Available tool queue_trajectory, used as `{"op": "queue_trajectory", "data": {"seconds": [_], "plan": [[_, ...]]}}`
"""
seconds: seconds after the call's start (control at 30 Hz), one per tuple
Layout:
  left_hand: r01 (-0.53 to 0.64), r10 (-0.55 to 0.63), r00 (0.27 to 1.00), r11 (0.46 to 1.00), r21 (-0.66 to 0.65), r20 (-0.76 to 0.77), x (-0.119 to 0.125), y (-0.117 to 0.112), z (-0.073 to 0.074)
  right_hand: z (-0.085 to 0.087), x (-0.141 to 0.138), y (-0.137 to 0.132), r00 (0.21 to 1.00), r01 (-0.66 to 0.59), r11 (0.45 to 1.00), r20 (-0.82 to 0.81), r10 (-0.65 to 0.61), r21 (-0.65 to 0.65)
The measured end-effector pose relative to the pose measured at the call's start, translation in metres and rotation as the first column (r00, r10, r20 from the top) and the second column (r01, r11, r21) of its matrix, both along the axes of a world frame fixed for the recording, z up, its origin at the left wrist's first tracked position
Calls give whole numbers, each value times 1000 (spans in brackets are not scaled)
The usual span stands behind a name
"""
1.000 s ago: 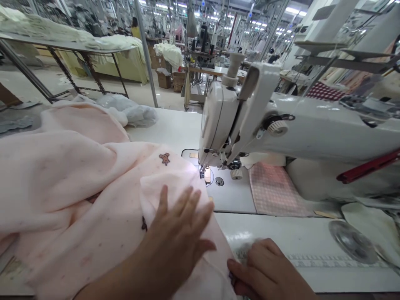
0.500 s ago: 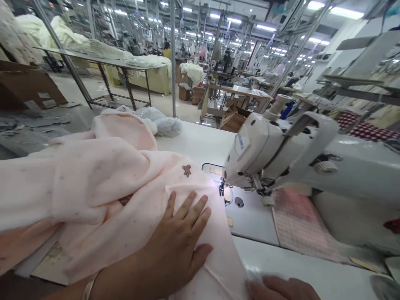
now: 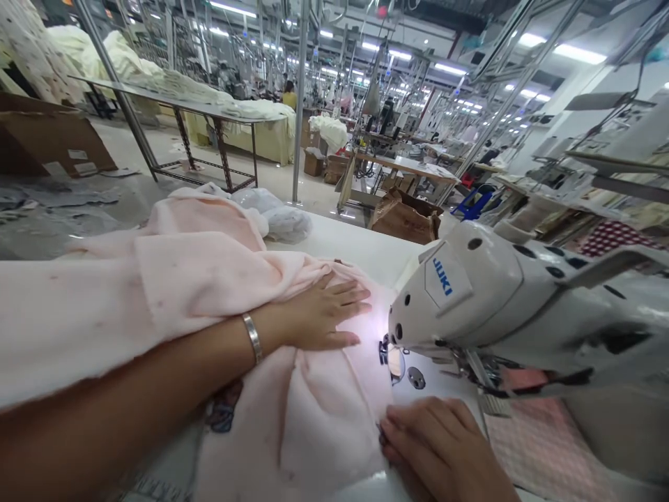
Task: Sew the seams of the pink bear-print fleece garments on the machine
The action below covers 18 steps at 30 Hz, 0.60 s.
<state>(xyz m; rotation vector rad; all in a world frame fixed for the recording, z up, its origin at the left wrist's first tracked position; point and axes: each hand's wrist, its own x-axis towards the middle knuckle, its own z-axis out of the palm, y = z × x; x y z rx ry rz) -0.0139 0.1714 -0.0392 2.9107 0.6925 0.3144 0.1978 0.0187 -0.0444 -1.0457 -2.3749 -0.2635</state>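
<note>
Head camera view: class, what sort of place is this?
Most likely a garment factory floor: a Juki sewing machine, pink fabric under the left hand, and long tables heaped with cloth.

- You have one view only, from the camera on your head, so no second view overlaps it.
- It looks forward and down across the bench (image 3: 339, 244), tilted slightly.
- It sits close: your left forearm fills the lower left, and the sewing machine (image 3: 502, 300) head looms at right.
- Beyond the bench it faces down the factory hall, where rows of work tables (image 3: 172, 104) recede under ceiling lights.
</note>
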Motion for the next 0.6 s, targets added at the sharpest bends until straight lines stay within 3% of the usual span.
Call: {"op": "queue_trajectory", "data": {"seconds": [0.1, 0.23, 0.33, 0.43, 0.53, 0.6], "plan": [[4, -4, 1000, 999, 46, -4, 5, 24, -3, 2, 4, 15, 996, 28, 998, 87, -23, -58], [-31, 33, 999, 996, 87, -29, 12, 59, -5, -8, 14, 29, 979, 71, 997, 192, -63, -34], [-86, 92, 992, 993, 80, -85, 15, 70, -4, -13, 16, 33, 968, 59, 998, 244, -50, -27], [-196, 204, 973, 977, 81, -108, 15, 42, -4, -5, 10, 28, 988, 44, 994, 152, -29, -99], [-399, 404, 905, 915, 67, -129, 12, -22, -5, 8, 8, 9, 999, -51, 981, -5, 51, -189], [-469, 471, 870, 882, 46, -148, 11, -61, -2, 13, 13, -10, 993, -56, 982, -108, 37, -179]]}}
